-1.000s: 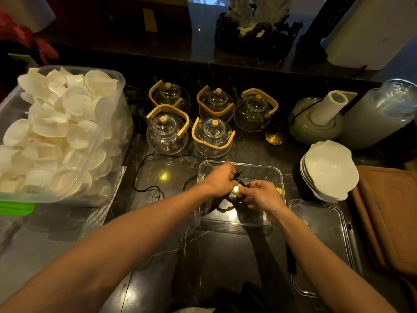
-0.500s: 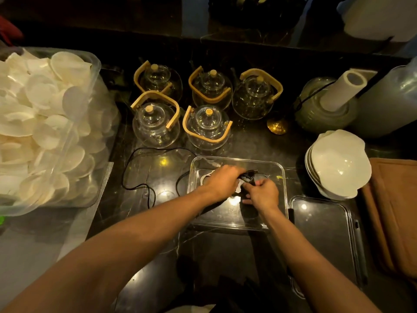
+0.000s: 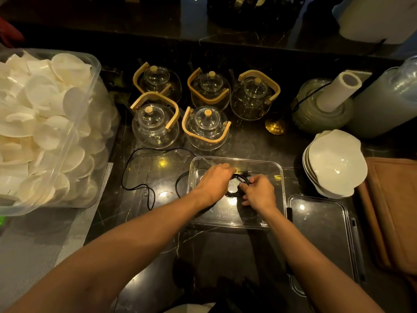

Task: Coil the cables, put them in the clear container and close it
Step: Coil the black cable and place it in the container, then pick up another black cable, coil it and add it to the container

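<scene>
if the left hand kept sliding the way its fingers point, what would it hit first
Probably the far wall of the clear container, beyond the left hand. The glass teapots lie further on. Depth is unclear.

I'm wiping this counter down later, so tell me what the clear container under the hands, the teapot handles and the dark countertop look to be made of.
Clear rectangular container: looks like transparent plastic, glossy, with rounded moulded corners; it could be glass.
Curved tan handles on the glass teapots: probably bamboo or light wood, matte.
Dark countertop: polished stone, likely marble, with pale veins and sharp lamp reflections.
</scene>
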### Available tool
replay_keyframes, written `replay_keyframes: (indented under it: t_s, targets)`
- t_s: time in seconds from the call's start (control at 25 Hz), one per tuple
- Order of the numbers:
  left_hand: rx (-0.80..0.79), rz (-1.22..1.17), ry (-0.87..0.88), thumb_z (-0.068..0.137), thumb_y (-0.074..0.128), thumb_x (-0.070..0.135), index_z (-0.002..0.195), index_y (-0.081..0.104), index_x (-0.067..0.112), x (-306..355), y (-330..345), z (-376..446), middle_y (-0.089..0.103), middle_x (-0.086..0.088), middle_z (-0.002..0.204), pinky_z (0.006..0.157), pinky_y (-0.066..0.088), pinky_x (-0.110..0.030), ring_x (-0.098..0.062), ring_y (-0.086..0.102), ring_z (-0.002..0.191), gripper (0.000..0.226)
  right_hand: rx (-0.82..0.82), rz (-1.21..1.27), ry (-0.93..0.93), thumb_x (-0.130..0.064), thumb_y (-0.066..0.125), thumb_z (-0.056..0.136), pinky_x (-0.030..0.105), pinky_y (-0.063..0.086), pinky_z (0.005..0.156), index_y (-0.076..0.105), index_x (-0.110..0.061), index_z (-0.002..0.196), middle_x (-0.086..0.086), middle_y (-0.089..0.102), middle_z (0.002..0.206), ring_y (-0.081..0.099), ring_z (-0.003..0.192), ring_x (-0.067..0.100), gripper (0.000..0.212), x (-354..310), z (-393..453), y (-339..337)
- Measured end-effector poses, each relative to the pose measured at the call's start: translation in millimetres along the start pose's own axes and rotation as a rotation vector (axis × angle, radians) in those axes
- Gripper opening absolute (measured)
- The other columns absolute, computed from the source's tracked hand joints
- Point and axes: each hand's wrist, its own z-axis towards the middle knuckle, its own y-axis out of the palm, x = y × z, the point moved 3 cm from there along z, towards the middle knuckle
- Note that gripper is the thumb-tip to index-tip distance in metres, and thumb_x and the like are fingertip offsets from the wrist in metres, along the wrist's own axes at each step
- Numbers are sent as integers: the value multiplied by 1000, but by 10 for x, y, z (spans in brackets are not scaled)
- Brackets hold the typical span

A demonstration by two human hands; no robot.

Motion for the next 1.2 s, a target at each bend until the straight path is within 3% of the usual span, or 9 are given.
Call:
replay_keyframes:
  t_s: [0.2, 0.32, 0.48, 0.88, 1.04, 1.2]
  targets:
    - [9, -131, -55, 90, 59, -1, 120, 69, 8, -101, -99, -61, 68, -11, 109, 90, 53, -43, -28, 64, 103, 33, 11, 23, -8, -19, 71, 96, 36, 63, 57, 55, -12, 110, 8, 71, 81, 71, 59, 19, 22, -18, -38, 8]
    - [14, -172, -85, 92, 57, 1, 120, 69, 8, -133, -117, -100, 69, -11, 111, 91, 53, -43, -28, 64, 104, 31, 7, -51, -28, -27, 71, 96, 26, 53, 45, 54, -17, 109, 8, 73, 83, 69, 54, 16, 24, -39, -84, -5]
    - [11, -167, -70, 92, 57, 3, 116, 69, 9, -72, -199, -115, 70, -10, 111, 90, 54, -42, -27, 65, 103, 27, 23, -65, -37, -28, 69, 95, 24, 48, 41, 54, -14, 108, 10, 73, 80, 70, 53, 19, 24, -54, -113, -47]
    - [35, -186, -116, 93, 58, 7, 118, 71, 12, -123, -338, -240, 74, -7, 114, 91, 57, -41, -23, 69, 105, 29, 63, -160, -121, -22, 63, 99, 32, 58, 50, 54, -15, 111, 10, 71, 92, 72, 57, 21, 17, -100, -234, -123]
    - [123, -293, -136, 94, 61, 13, 115, 73, 16, -200, -490, -403, 76, 0, 110, 89, 55, -28, -11, 69, 100, 25, 33, -103, -174, -20, 62, 97, 47, 64, 62, 59, -14, 102, 9, 71, 87, 71, 63, 22, 8, -150, -302, -134]
    - [330, -505, -235, 94, 65, 20, 106, 76, 21, -386, -727, -750, 71, 16, 85, 68, 47, -9, 9, 63, 75, 16, -6, -53, -273, -20, 63, 95, 39, 62, 55, 65, -17, 93, 6, 72, 83, 69, 66, 21, 5, -383, -456, -129]
